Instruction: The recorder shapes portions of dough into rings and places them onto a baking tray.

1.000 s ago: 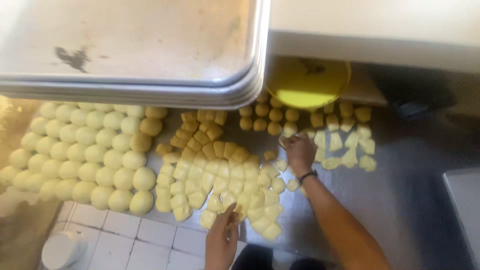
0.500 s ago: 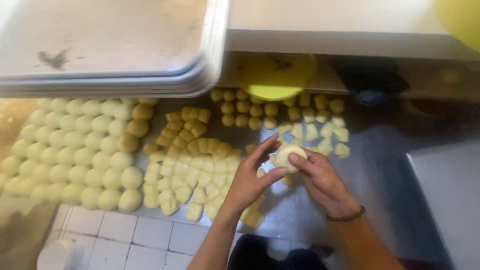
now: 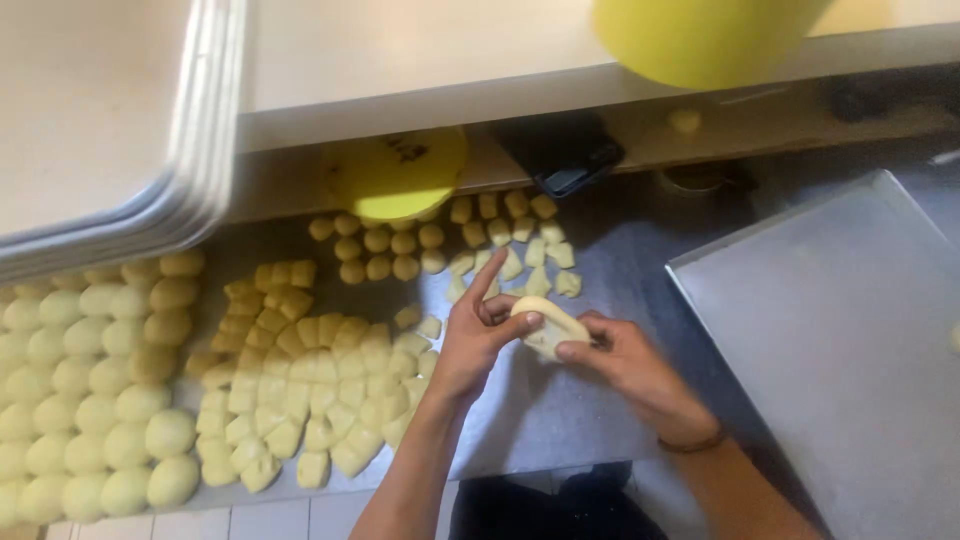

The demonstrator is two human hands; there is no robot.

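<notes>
Head view: I am watching both hands working one dough piece above the steel counter, near its middle. The left hand is pinching the dough with thumb and curled fingers, forefinger sticking up. The right hand is clamping the same piece from the other side, a band showing on its wrist. Cut dough chunks are lying in rows just left of the hands; rounded dough balls are sitting further left. A metal tray is resting at right, well apart from the dough. A yellow lid is leaning under the shelf.
</notes>
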